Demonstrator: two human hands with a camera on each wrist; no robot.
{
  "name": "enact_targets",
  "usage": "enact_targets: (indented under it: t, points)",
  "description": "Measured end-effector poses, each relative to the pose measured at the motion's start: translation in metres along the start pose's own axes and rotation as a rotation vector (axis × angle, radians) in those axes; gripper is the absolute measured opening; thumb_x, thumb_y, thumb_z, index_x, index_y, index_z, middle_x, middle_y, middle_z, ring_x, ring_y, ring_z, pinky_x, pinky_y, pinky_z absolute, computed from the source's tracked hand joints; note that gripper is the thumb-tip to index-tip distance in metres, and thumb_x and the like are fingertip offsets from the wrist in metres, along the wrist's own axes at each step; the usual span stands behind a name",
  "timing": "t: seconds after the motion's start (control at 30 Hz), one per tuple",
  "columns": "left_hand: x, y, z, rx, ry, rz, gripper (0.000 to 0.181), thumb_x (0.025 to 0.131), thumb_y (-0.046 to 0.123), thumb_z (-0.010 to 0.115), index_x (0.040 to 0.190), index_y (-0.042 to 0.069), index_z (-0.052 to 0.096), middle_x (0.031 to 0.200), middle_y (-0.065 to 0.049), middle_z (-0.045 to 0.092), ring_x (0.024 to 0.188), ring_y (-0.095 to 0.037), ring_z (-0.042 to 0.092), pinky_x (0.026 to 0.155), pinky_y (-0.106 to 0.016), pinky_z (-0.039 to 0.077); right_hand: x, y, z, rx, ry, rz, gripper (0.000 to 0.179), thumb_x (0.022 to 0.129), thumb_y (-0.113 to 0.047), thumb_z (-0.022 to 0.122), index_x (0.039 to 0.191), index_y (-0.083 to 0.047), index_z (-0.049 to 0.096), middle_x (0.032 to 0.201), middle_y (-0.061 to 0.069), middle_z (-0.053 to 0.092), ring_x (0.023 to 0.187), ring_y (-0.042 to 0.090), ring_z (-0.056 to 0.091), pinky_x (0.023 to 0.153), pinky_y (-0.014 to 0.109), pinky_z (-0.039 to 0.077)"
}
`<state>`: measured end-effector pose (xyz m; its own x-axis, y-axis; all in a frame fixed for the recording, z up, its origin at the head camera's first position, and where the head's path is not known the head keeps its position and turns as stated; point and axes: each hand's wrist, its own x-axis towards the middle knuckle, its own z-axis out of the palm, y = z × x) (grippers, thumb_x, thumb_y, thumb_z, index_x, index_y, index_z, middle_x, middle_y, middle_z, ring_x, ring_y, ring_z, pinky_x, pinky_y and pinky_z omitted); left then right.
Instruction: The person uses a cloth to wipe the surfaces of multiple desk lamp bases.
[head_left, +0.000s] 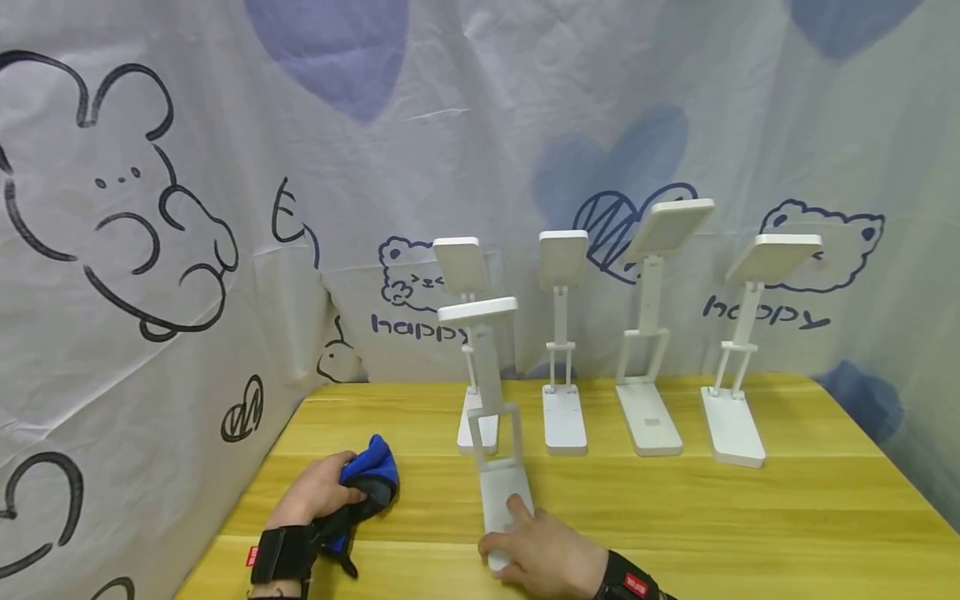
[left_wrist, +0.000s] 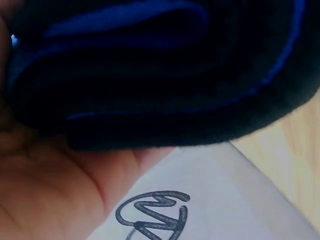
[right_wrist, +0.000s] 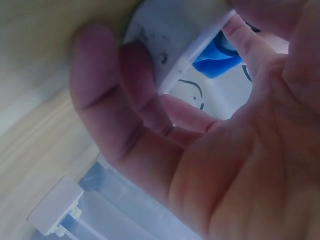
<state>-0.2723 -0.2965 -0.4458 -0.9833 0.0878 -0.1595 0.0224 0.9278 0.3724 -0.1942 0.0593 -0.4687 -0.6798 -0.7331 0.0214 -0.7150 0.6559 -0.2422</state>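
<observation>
My left hand [head_left: 318, 487] holds a folded blue and black cloth [head_left: 375, 467] over the left part of the table. In the left wrist view the cloth [left_wrist: 200, 95] shows as thick dark layers with blue inner faces. My right hand [head_left: 551, 550] grips the near end of a white folding desk lamp's base [head_left: 498, 492], with a finger lying along its top. This lamp stands unfolded, its panel head [head_left: 478, 311] raised on a hinged stem. Dark smudges mark the end of the base [right_wrist: 165, 42] in the right wrist view, between the curled fingers [right_wrist: 107, 95].
Several similar white lamps stand unfolded in a row along the back, among them a lamp base [head_left: 564, 421] in the middle and another lamp base [head_left: 732, 425] at the right. The yellow wood-grain table [head_left: 810, 517] meets a printed curtain [head_left: 465, 167] behind and at both sides.
</observation>
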Motion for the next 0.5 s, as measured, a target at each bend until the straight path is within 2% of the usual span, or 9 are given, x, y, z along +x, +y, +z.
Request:
enact_targets:
  t: [0.13, 0.3, 0.5]
  points:
    - [0.003, 0.007, 0.003, -0.005, 0.011, 0.048, 0.062, 0.079, 0.021, 0.079, 0.133, 0.002, 0.057, 0.130, -0.020, 0.061, 0.119, -0.041, 0.057, 0.099, -0.058, 0.045, -0.005, 0.002, 0.000, 0.003, 0.031, 0.009, 0.022, 0.092, -0.037, 0.065, 0.114, -0.035, 0.062, 0.112, 0.010, 0.043, 0.069, 0.010, 0.048, 0.064, 0.024, 0.047]
    - [0.006, 0.017, 0.009, -0.016, 0.046, 0.122, 0.053, 0.079, 0.019, 0.079, 0.128, 0.005, 0.062, 0.125, -0.016, 0.065, 0.116, -0.037, 0.060, 0.099, -0.057, 0.046, -0.011, 0.004, 0.000, -0.059, 0.101, 0.000, 0.023, 0.090, -0.036, 0.068, 0.112, -0.033, 0.063, 0.111, 0.015, 0.047, 0.065, 0.012, 0.050, 0.061, 0.024, 0.047]
    - [0.007, 0.027, 0.015, -0.036, 0.067, 0.162, 0.051, 0.081, 0.017, 0.077, 0.129, 0.006, 0.062, 0.125, -0.014, 0.066, 0.117, -0.036, 0.060, 0.100, -0.055, 0.046, -0.013, 0.007, 0.001, -0.066, 0.123, 0.006, 0.024, 0.089, -0.035, 0.069, 0.113, -0.033, 0.064, 0.107, 0.013, 0.047, 0.064, 0.013, 0.049, 0.057, 0.022, 0.043]
